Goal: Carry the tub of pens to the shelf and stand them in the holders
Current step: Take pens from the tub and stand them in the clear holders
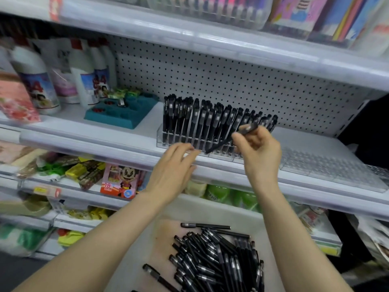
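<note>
left hand point(174, 171): fingers straight, relaxed, holding nothing; tips at the front of the filled holder point(168, 142), contact unclear.
tub point(166, 237): below the shelf lip point(126, 146), between our forearms; black pens point(210, 262) loose inside.
filled holder: clear; back rows stocked upright, front slots seem free.
pen in hand point(229, 141): tilted, tip down at the front row.
right hand point(260, 153): thumb and fingers pinch its upper end.
step: slotting, we judge; next, upright the pen, seat it in a free slot.
room: empty holder point(328, 167) rightward, open; shelf lip just below.
</note>
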Motion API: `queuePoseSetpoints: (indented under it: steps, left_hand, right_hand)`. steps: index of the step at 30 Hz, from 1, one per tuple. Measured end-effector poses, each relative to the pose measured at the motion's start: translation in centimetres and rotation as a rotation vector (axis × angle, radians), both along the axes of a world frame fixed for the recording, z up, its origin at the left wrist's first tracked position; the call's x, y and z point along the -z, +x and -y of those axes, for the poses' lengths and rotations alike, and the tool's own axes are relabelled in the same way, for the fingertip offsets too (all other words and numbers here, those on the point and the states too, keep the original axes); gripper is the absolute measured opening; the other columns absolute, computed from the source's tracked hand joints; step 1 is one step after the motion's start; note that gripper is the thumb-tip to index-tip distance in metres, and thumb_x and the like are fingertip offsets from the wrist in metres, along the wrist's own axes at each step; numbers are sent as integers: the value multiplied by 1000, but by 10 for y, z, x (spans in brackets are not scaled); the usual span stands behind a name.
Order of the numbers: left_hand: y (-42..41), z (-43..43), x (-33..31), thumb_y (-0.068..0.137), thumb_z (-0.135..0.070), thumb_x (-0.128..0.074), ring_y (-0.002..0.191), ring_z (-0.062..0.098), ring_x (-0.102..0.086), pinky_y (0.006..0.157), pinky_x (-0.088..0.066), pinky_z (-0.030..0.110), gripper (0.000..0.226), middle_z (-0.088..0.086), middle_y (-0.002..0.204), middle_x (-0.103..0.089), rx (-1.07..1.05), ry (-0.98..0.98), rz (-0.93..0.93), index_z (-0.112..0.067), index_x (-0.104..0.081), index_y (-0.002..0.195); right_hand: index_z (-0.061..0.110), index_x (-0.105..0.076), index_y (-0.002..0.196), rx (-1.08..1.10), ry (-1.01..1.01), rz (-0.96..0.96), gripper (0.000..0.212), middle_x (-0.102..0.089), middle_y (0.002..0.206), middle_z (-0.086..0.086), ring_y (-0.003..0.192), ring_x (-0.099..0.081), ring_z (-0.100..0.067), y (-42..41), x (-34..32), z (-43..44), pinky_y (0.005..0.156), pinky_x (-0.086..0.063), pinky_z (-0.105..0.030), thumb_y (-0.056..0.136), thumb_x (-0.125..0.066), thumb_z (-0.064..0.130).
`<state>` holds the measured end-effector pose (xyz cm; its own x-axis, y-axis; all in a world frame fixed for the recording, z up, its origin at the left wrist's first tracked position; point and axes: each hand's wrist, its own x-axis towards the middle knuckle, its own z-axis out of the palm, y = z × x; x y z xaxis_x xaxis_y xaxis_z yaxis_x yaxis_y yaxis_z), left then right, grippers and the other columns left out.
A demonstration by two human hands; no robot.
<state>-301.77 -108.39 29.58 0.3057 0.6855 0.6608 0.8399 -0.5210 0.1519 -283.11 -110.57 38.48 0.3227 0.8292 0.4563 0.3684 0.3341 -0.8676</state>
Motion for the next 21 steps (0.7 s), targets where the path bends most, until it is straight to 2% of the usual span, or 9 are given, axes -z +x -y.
queuePoseSetpoints:
  steps: [5,9,13,17,21]
  left_hand:
    - [-10,-24,-12,89,-15,-63,131,29,-39,113,-33,42,53,10,139,-47,-84,11,-89,-9,-47,140]
    - [-12,-29,-8,87,-14,-67,127,30,-42,111,-34,44,55,11,136,-50,-102,11,-98,-7,-49,138]
    - [-13,-33,-5,87,-12,-67,127,30,-42,107,-40,45,54,10,135,-51,-85,-1,-66,-7,-50,137]
    - [-13,-34,-3,89,-14,-64,127,30,-42,107,-39,44,53,10,137,-50,-84,-11,-60,-7,-49,139]
    - [-12,-34,-2,91,-15,-62,128,30,-41,108,-39,44,51,10,137,-49,-82,-12,-47,-7,-48,140]
  right_hand:
    - [22,-68,95,96,95,209,6,-70,82,9,78,-68,-11,5,-25,-33,78,-58,-33,91,-67,25]
    - [15,-69,96,133,67,397,16,-67,79,10,74,-63,-7,0,-24,-50,76,-54,-29,93,-65,30]
    - [10,-67,89,92,-38,565,20,-67,75,3,74,-63,-18,-7,-7,-61,71,-50,-30,93,-65,29]
    - [6,-61,81,82,-95,571,25,-68,71,-4,73,-65,-26,-11,9,-62,69,-52,-35,95,-63,26]
    - [7,-66,85,85,-89,548,19,-70,74,-1,75,-67,-20,-11,12,-63,75,-54,-34,93,-66,25]
